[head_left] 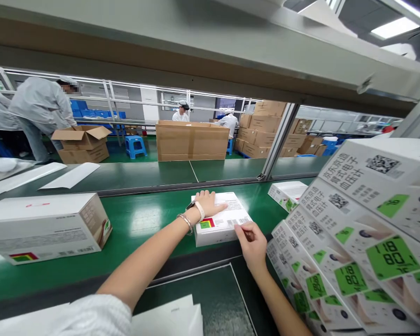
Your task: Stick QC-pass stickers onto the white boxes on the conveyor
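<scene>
A white printed box (231, 215) lies flat on the green belt (145, 217) in front of me. Spread across its top left part is my left hand (207, 204), fingers apart, with a watch and bracelets at the wrist. My right hand (252, 242) is at the box's near right corner, thumb and index finger pinched together there. Whatever lies between those fingertips, if anything, is too small to make out.
Stacked printed boxes (353, 252) rise at the right. Another white box (45, 228) stands at the left, and a smaller one (289, 193) lies beyond the stack. White papers (171, 319) lie near me. A shelf (196, 51) hangs overhead; people work beyond.
</scene>
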Motion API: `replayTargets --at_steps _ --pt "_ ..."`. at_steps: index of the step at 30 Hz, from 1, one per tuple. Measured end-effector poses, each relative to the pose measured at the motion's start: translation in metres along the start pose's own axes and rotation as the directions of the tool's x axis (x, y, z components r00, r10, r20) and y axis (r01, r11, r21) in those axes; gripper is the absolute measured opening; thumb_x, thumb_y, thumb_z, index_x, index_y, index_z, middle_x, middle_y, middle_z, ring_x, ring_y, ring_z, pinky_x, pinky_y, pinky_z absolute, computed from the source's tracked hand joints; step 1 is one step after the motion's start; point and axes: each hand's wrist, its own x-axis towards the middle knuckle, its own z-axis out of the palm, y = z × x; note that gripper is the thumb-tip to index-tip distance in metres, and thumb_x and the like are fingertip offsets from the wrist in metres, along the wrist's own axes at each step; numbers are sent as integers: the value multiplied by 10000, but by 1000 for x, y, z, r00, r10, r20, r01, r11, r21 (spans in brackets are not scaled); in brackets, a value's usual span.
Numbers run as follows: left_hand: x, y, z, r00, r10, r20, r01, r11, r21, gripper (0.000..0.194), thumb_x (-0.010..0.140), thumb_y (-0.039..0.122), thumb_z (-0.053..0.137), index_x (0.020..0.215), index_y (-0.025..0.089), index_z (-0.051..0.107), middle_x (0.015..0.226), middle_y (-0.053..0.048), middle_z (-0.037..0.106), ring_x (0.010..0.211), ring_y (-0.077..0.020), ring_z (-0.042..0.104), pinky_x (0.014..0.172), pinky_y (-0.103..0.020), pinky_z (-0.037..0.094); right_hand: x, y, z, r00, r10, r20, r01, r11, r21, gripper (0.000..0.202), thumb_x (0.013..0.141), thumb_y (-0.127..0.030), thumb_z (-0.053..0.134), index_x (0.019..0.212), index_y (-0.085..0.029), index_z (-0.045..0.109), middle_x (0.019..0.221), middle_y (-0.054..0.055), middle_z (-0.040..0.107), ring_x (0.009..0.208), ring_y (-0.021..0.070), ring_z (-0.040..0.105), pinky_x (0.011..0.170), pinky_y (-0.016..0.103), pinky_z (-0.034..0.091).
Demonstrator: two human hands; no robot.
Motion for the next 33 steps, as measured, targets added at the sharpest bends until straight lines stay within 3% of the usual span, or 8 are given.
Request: replayTargets --at_steps 3,6,8,13,20,27,30,33 --pt "-21 -12 -5 1000 11 -15 -11 1000 13 864 647 783 182 1132 121 453 1098 -181 491 1013 -347 432 830 -446 275 19 -5 -9 967 35 251 -18 998 -68 202 712 -302 588 618 -177 461 571 -31 447 517 104 426 481 223 342" --pt "-33 -20 -10 1000 25 -19 -24 999 22 865 666 770 183 1155 104 438 1094 -188 500 1015 -348 438 834 -455 278 36 -9 -13 847 120 517 -56 989 -138 237 701 -323 588 594 -178 434 534 -47 417 479 88 389 450 208 301" --pt "-38 -24 -12 999 52 -18 -51 998 26 835 707 735 180 1213 105 388 1170 -190 458 1081 -347 391 880 -474 235 43 -12 -10 777 154 611 -48 981 -187 252 691 -325 589 577 -179 418 524 -51 415 474 82 381 445 201 289" --pt "-56 -31 -18 986 160 43 -161 987 16 705 786 655 154 1314 199 256 1377 -111 222 1240 -327 175 957 -504 106 50 -14 2 718 152 679 61 958 -279 243 675 -335 587 569 -177 436 536 -43 457 510 92 413 471 197 313" --pt "-99 -41 -30 956 251 150 -246 968 -48 632 817 620 98 1330 268 205 1404 -44 141 1274 -268 95 992 -474 82 54 -18 22 627 134 768 177 935 -307 225 662 -321 583 558 -178 444 542 -40 490 508 95 436 470 194 307" --pt "-117 -54 -39 955 252 154 -245 967 -63 677 781 662 193 1335 274 187 1407 -45 124 1275 -281 66 993 -492 56 49 -31 46 566 119 816 311 886 -344 215 667 -331 581 569 -182 461 562 -30 537 515 100 452 460 191 274" --pt "-121 -57 -43 961 230 153 -226 973 -44 682 771 672 201 1327 277 213 1404 -46 147 1272 -284 91 989 -500 76 52 -33 45 603 117 789 381 826 -414 170 683 -310 567 599 -190 480 597 -27 564 544 107 473 473 195 260" --pt "-124 -53 -42 982 153 112 -154 988 -3 693 747 693 231 1298 276 286 1385 -63 218 1250 -321 158 956 -547 122 57 -29 36 754 136 643 360 732 -578 158 711 -292 529 603 -198 462 586 -25 559 536 116 471 473 209 242"
